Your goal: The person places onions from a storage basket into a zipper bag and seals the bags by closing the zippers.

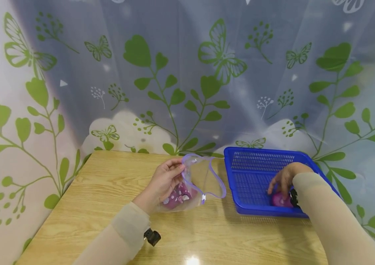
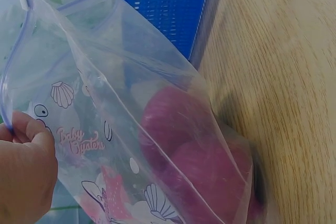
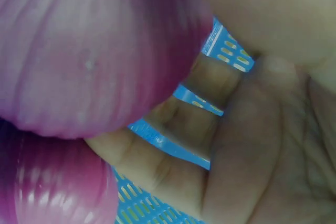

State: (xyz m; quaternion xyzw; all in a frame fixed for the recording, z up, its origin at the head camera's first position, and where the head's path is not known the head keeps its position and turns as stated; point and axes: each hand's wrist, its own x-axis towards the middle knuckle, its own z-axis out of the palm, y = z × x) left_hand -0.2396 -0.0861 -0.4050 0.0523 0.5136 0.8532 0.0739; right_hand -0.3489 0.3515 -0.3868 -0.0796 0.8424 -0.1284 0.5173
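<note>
My left hand pinches the purple-trimmed rim of a clear zip bag. The bag's mouth gapes to the right, and its slider hangs at the near edge. Shell prints and pink lettering cover its front in the left wrist view, where red onions show through the plastic. My right hand reaches down into the blue basket, fingers curved round a red onion. Another red onion lies against it. The fingertips are hidden behind the onions in the right wrist view.
Both the bag and the basket are on a wood-grain table, the basket to the right of the bag. A curtain printed with green leaves and butterflies hangs behind and around the table.
</note>
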